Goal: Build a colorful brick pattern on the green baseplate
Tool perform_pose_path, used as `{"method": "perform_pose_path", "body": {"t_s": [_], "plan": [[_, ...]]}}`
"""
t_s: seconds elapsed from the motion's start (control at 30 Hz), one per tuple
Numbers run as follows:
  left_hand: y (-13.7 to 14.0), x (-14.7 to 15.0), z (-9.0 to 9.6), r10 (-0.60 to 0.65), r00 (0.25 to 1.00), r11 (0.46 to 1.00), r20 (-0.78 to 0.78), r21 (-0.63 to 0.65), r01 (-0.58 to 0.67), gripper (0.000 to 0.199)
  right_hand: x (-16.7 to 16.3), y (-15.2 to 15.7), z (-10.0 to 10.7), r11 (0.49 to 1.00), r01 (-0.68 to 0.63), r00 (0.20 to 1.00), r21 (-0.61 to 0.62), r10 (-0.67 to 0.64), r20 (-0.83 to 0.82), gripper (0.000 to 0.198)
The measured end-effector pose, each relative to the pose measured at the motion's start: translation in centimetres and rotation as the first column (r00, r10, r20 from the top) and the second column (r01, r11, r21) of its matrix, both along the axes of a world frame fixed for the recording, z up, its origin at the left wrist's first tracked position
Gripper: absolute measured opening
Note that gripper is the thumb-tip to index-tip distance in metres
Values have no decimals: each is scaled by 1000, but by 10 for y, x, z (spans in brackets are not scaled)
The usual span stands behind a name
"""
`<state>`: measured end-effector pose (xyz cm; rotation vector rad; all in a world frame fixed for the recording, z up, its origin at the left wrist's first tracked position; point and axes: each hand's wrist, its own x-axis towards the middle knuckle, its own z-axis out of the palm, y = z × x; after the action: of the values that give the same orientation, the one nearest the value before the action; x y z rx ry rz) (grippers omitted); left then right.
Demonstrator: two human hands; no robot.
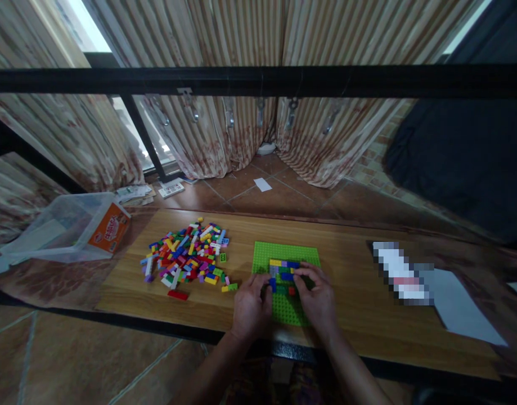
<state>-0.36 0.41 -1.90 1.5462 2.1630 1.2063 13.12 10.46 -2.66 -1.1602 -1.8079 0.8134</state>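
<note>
A green studded baseplate (286, 312) lies on the wooden board in front of me, with a low block of mixed toy bricks (284, 270) built on it. My left hand (253, 306) is at the block's left side, its thumb and fingertips closed about a blue brick (272, 284). From the right, my right hand (319, 298) bends its fingers over the block's edge, touching it beside another blue brick (287, 277). Whether a loose piece is between those fingers is hidden. An orange-red brick (291, 291) shows between the hands.
Left of the baseplate spreads a pile of loose coloured bricks (186, 253), a red one (178, 295) at its front. A clear plastic bin (72, 225) lies at the far left. White paper (464, 306) lies at right. A black rail (258, 81) crosses beyond the table.
</note>
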Motion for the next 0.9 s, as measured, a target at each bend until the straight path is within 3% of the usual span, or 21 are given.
{"method": "perform_pose_path", "body": {"t_s": [0.63,0.9], "plan": [[-3,3,0,12,1000,1000,26,-14,-12,23,8,2,-16,998,-8,998,69,4,57,28],[-3,4,1,8,1000,1000,-5,-7,-8,24,11,4,-18,987,-88,984,131,66,167,35]]}}
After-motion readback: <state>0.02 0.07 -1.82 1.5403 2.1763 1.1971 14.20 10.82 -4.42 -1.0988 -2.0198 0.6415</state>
